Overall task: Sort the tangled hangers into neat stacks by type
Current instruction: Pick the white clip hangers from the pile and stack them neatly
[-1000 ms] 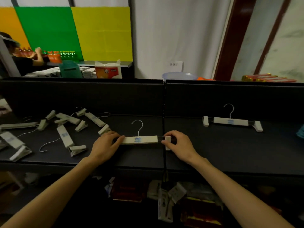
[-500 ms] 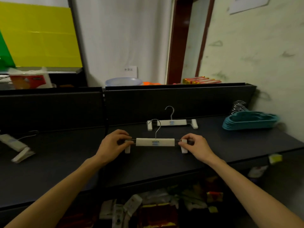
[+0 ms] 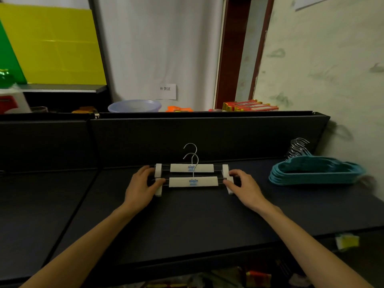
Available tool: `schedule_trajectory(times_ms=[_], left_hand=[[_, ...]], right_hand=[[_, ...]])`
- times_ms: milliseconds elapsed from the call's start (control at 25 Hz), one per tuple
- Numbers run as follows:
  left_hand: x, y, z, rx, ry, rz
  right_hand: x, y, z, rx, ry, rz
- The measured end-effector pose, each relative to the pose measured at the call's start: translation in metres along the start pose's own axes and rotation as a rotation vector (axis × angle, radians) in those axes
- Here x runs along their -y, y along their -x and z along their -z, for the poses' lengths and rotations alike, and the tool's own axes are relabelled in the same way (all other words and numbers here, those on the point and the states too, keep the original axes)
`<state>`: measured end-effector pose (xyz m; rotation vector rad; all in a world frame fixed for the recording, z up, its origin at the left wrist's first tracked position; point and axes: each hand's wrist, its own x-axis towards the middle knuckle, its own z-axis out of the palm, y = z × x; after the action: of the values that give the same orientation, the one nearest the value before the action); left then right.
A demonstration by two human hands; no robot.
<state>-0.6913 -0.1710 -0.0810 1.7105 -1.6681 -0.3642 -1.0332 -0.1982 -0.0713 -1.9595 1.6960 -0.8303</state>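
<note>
My left hand [image 3: 141,187] and right hand [image 3: 245,187] pinch the near hanger's [image 3: 193,181] end clips. It sits just beside the far hanger [image 3: 192,167], near the shelf's [image 3: 187,217] back edge.

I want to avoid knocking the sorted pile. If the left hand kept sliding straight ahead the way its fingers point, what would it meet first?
Probably the far white clip hanger: the left hand points toward its left clip, just past the near hanger it holds.

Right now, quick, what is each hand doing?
Left hand: holding the left clip of the near white hanger.
Right hand: holding that hanger's right clip.
</note>
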Motion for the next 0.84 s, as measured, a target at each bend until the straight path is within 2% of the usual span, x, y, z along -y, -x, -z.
schedule_trajectory(times_ms=[200, 360, 840], left_hand=[[-0.007, -0.009, -0.010, 0.125, -0.071, 0.083], [-0.007, -0.017, -0.011, 0.110, -0.012, 0.104], [-0.007, -0.014, -0.023, 0.056, -0.098, 0.118]], right_hand=[[0.004, -0.020, -0.007, 0.104, 0.198, 0.006], [0.005, -0.032, -0.010, 0.116, 0.188, 0.016], [0.005, -0.036, -0.016, 0.090, 0.266, 0.033]])
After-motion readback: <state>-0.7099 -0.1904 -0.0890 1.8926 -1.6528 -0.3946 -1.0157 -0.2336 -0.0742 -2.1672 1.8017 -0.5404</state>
